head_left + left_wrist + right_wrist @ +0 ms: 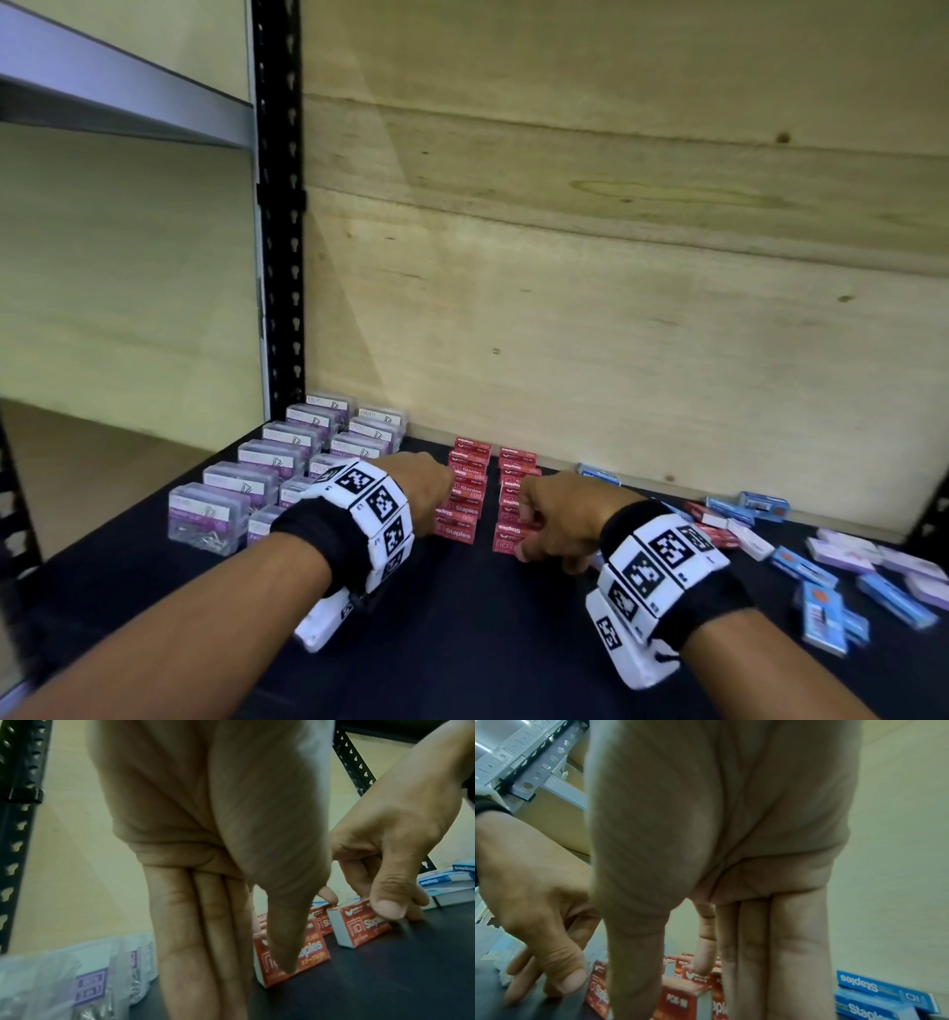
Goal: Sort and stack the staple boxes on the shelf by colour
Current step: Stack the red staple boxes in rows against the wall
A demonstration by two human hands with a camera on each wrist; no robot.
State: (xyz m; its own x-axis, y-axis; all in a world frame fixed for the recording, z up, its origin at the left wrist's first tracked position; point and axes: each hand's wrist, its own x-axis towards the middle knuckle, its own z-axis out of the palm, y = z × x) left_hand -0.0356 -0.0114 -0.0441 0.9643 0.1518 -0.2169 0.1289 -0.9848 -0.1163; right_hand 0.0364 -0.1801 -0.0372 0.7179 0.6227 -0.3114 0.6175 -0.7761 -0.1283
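Note:
Red staple boxes stand in two rows, the left row (464, 493) and the right row (516, 462), on the black shelf (462, 642). My left hand (431, 488) (246, 973) is at the left row, fingers straight, thumb laid on the front red box (311, 953). My right hand (544, 514) (401, 906) pinches the front red box of the right row (365, 929), thumb on its face and fingers behind it. In the right wrist view my right hand (693, 1000) reaches down over the red boxes (680, 1002), its index finger touching one farther back.
Clear paper-clip boxes with purple labels (241, 483) (90, 973) fill the shelf's left side. Loose blue staple boxes (821, 611) (875, 986) and pale boxes (842, 552) lie scattered at the right. A wooden back board and a black upright post (277, 205) bound the shelf.

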